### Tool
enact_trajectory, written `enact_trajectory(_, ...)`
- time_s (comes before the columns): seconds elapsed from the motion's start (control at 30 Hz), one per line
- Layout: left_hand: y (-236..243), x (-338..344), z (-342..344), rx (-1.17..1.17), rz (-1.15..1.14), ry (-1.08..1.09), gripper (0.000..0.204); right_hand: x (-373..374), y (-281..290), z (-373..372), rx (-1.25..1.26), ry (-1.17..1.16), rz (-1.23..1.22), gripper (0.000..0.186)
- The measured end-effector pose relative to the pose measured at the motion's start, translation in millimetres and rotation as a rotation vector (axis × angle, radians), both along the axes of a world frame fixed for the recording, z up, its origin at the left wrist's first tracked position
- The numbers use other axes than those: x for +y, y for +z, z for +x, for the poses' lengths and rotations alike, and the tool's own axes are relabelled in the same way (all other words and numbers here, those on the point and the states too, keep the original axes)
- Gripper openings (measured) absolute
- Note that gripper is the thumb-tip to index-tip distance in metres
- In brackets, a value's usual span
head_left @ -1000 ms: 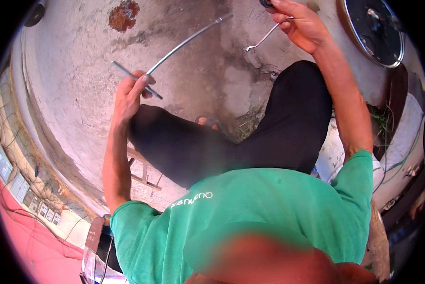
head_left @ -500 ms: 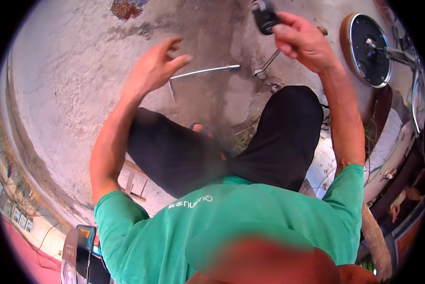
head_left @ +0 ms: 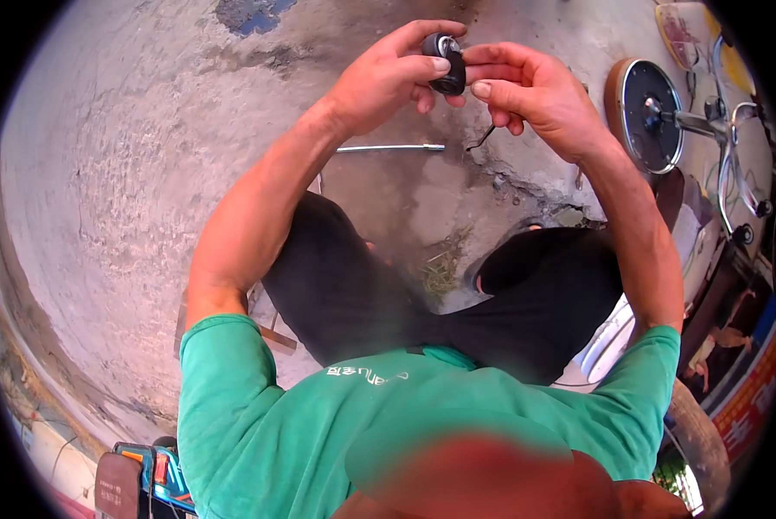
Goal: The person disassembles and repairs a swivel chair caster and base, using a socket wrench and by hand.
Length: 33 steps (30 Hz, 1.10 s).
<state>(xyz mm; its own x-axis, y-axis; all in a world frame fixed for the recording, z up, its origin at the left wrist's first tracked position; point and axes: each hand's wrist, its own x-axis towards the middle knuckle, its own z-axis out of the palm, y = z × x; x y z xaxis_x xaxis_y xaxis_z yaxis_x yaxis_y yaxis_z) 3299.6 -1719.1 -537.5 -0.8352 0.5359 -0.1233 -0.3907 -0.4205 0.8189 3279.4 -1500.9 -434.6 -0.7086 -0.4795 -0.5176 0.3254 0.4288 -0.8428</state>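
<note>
My left hand (head_left: 383,78) grips a small black wheel-like part (head_left: 448,75) with a metal piece on top, thumb across its side. My right hand (head_left: 535,99) meets it from the right, fingertips against that side and lower fingers curled. Below the right hand shows a thin dark bent tool (head_left: 479,143), partly hidden; I cannot tell whether it is held or lying on the floor. A straight silver rod (head_left: 405,147) lies on the concrete floor under my hands, its left end hidden by my left arm.
A round black disc (head_left: 645,91) with a metal rim and post stands at the upper right, beside a metal base (head_left: 727,182) with small casters. A brown-and-blue object (head_left: 167,471) is at the lower left. My bent legs (head_left: 535,294) are below my hands.
My left hand has let go of the two rods, which are on the floor, and moved up and right onto the black part. My right hand has brought that part down toward the middle.
</note>
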Motion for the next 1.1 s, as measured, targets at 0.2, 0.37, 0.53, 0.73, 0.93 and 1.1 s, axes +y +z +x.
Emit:
enact_trajectory(0.2,9.0,-6.0,4.0,-0.012,0.098,0.038,0.062,8.7,-23.8,-9.2,-0.061,-0.106,-0.069,0.038)
enact_trajectory(0.37,18.3,1.0,6.5,-0.036,0.128,0.022,0.062,15.3,-33.3,-20.3,-0.247,-0.014,-0.180,0.039)
enact_trajectory(0.53,5.2,7.8,7.8,-0.038,0.037,0.070,0.054,21.4,-52.3,-18.4,-0.193,-0.021,-0.209,0.038)
enact_trajectory(0.73,-22.4,25.8,29.6,-0.076,-0.064,0.200,0.051,39.2,-78.3,-11.1,-0.239,-0.011,-0.241,0.042)
enact_trajectory(0.93,-31.9,54.5,51.8,0.240,-0.414,0.421,0.032,55.5,-87.8,-12.1,-0.240,0.017,-0.229,0.042)
enact_trajectory(1.1,-25.0,62.2,50.1,0.693,-0.679,0.545,0.030,58.2,-84.3,-17.8,-0.291,0.013,-0.289,0.040)
